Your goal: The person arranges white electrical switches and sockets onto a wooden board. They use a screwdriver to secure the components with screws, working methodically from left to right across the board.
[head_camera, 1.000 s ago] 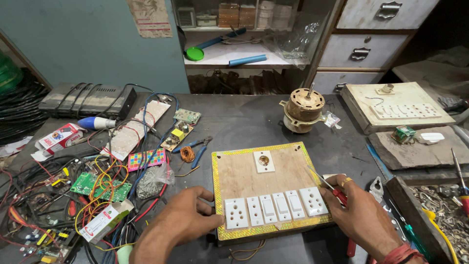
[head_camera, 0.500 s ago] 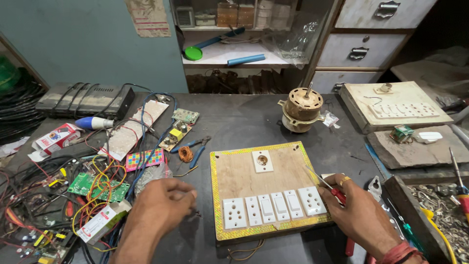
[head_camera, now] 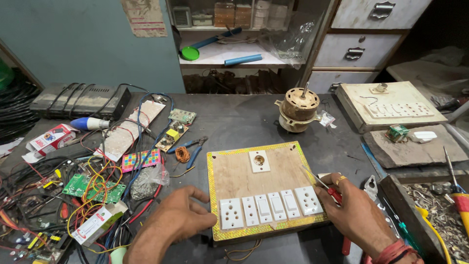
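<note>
Bench: dark, matte bench (head_camera: pixel 254 117), cluttered with wires at 9 o'clock.
Board: square plywood switch board (head_camera: pixel 264 188), glittery edging, centre.
Left hand (head_camera: pixel 178 220): fingers loosely spread, empty, touching board's 8 o'clock edge.
Right hand (head_camera: pixel 354 212): fingers gripping red-handled screwdriver (head_camera: pixel 322 186) at board's 4 o'clock.

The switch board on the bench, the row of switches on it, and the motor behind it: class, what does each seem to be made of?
Switch board: probably plywood, matt tan with visible grain, edged in glittery yellow tape. Switches: likely moulded plastic, smooth glossy white. Motor: apparently metal, dull brownish casing with a bare steel-looking shaft. Right hand holds a red-handled screwdriver.
</note>
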